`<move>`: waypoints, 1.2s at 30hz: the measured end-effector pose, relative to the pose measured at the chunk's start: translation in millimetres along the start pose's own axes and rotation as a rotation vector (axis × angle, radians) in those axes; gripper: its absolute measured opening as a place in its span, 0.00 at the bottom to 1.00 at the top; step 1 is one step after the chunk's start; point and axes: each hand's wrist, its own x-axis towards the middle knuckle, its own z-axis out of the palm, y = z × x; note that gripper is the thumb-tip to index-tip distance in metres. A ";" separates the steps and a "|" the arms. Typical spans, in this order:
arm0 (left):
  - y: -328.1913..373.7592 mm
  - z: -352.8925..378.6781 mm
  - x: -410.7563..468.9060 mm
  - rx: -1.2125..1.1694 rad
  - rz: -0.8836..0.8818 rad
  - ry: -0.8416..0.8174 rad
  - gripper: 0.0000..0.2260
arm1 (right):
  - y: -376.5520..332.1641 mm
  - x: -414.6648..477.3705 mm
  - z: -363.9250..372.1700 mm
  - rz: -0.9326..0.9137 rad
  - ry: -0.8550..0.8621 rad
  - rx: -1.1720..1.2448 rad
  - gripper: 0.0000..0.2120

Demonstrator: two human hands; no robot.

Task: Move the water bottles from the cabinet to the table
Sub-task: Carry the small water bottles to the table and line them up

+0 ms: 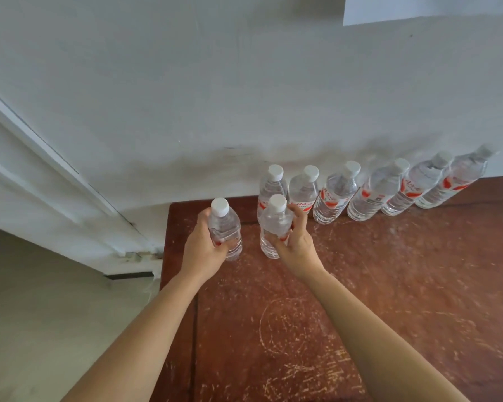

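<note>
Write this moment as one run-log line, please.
left hand: grips left bottle | right hand: grips right bottle | both upright over table, left end | bottle row: six, standing along wall

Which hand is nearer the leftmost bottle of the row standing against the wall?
Right. The right hand, gripping one bottle, is just in front of the leftmost row bottle; the left hand, gripping another bottle, is farther left.

Red-and-white labels [330, 200] on the water bottles [369, 192], print illegibly blurred
</note>
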 end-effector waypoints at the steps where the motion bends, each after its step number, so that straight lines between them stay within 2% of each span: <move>1: -4.4 -2.5 -2.2 0.002 0.015 -0.011 0.34 | -0.9 0.6 0.8 0.008 0.008 -0.012 0.36; 6: -11.5 -7.1 -12.5 0.055 0.029 -0.078 0.38 | -6.9 -8.3 -0.7 0.041 0.016 -0.102 0.40; 9: -12.0 -8.1 -33.7 -0.037 -0.129 -0.045 0.41 | -13.5 -25.2 -7.5 0.002 -0.053 -0.209 0.41; 11: -16.6 -5.4 -55.8 -0.078 -0.195 -0.004 0.37 | -13.1 -37.7 -15.2 0.002 -0.090 -0.279 0.43; 15: -18.1 -6.0 -102.8 -0.054 -0.164 0.022 0.26 | -6.9 -61.9 -33.5 0.058 -0.150 -0.359 0.46; 21: 9.7 -25.3 -141.2 0.139 -0.049 0.151 0.23 | -27.2 -76.8 -57.1 -0.066 -0.194 -0.420 0.39; 25: 29.9 -32.6 -178.5 0.263 -0.098 0.280 0.23 | -35.8 -86.9 -60.0 -0.217 -0.255 -0.480 0.30; 31: 15.6 -2.5 -311.6 0.510 -0.369 0.410 0.26 | -15.0 -144.6 -15.8 -0.442 -0.478 -0.518 0.29; 34: 15.7 -4.2 -383.1 0.576 -0.583 0.444 0.29 | -30.0 -189.4 18.4 -0.562 -0.603 -0.515 0.29; 36: 18.3 -16.9 -435.1 0.604 -0.736 0.549 0.30 | -53.1 -223.8 42.7 -0.718 -0.704 -0.492 0.29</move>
